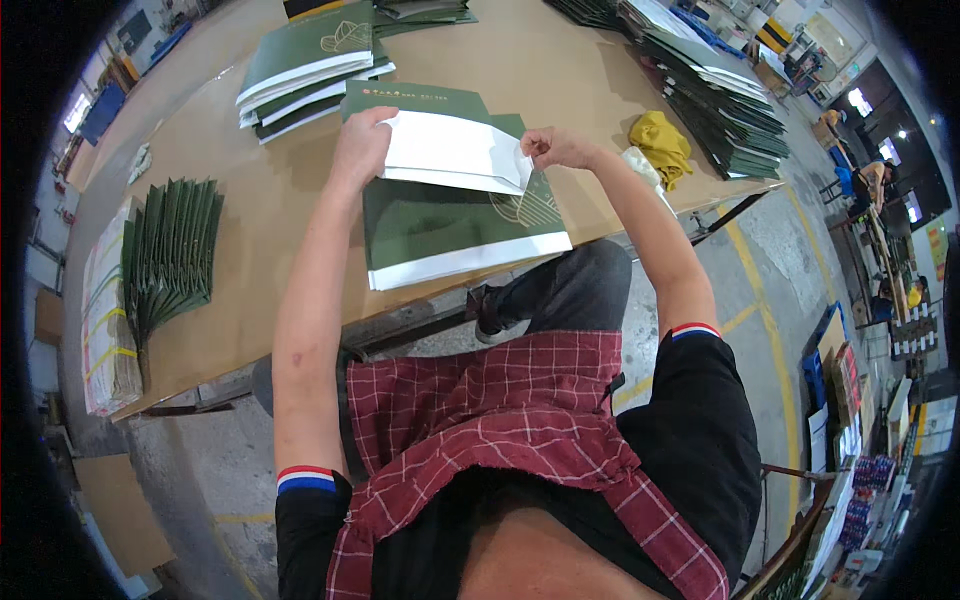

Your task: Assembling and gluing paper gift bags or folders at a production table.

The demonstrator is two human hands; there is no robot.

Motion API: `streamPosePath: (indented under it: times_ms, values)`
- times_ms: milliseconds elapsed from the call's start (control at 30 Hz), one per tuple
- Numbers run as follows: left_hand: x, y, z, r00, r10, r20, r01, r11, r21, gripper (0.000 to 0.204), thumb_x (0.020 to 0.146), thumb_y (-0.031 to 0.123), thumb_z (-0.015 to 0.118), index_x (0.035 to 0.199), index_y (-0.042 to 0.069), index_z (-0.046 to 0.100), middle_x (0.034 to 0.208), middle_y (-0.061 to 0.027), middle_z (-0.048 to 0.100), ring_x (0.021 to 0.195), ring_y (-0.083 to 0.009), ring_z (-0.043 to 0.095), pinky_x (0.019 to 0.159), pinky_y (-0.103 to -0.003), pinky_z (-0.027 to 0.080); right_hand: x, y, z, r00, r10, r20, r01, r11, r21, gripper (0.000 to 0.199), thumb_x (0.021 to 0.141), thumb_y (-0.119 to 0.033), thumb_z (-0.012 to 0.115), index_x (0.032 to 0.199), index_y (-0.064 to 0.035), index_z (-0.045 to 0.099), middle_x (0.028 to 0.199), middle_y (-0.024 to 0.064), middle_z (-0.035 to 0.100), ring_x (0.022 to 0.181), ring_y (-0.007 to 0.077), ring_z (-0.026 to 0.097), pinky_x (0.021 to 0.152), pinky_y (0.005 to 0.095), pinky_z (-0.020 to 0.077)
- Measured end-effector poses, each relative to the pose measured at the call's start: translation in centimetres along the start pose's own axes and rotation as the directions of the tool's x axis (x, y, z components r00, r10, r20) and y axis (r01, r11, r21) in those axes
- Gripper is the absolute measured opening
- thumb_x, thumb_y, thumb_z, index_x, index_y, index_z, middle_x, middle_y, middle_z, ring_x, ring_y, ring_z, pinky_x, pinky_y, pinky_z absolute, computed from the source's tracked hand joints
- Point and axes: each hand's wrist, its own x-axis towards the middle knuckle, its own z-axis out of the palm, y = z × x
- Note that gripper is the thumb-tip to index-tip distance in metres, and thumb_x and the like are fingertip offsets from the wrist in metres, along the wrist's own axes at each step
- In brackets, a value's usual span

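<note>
My left hand (366, 148) clamps a white rectangular paper panel (445, 150) over dark-green folded paper (430, 235); my right hand (556, 149) pinches its corner. I seem mid-fold; next likely calls for creasing.

I held a white paper panel (450, 145) by its left and right ends. It was wide and smooth, sloping slightly down toward the right, with a fold line along its near edge and a small folded corner at the right end. It lay over a dark green paper piece (430, 235), flat on its back, with a gold line drawing at the right and a white band along the near edge. I could not tell whether the two were joined.
</note>
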Motion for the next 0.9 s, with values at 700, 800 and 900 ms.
streamPosePath:
  times_ms: [700,800,900]
  values:
    - [-19.1,-9.8,5.0,0.980,0.065,0.189,-0.171,0.758,0.629,0.066,0.084,0.044,0.047,0.132,0.003,0.027,0.139,-0.0136,0.025,0.127,-0.0254,0.026,0.097,-0.055,0.019,-5.9,-1.3,18.3,0.937,-0.224,-0.267,-0.090,0.584,-0.807,0.061,0.079,-0.041,0.054,0.126,-0.0044,0.038,0.126,0.0123,0.040,0.116,0.0276,0.037,0.098,0.0468,0.0241]
    - [-19.7,-9.9,5.1,0.974,0.053,0.218,-0.192,0.703,0.685,0.069,0.082,0.051,0.044,0.131,0.005,0.030,0.136,-0.0139,0.030,0.126,-0.0255,0.029,0.093,-0.059,0.023,-5.6,-2.1,19.3,0.928,-0.188,-0.322,-0.159,0.581,-0.798,0.057,0.080,-0.036,0.053,0.125,-0.0045,0.039,0.129,0.0118,0.038,0.117,0.0274,0.037,0.096,0.0464,0.0248]
    - [-19.8,-10.1,4.9,0.976,0.060,0.211,-0.193,0.688,0.699,0.067,0.083,0.051,0.044,0.131,0.005,0.031,0.137,-0.0134,0.030,0.126,-0.0257,0.029,0.093,-0.059,0.023,-4.7,-3.2,18.3,0.949,-0.148,-0.279,-0.137,0.603,-0.786,0.054,0.080,-0.037,0.053,0.123,-0.0056,0.041,0.125,0.0094,0.043,0.113,0.0263,0.041,0.094,0.0468,0.0266]
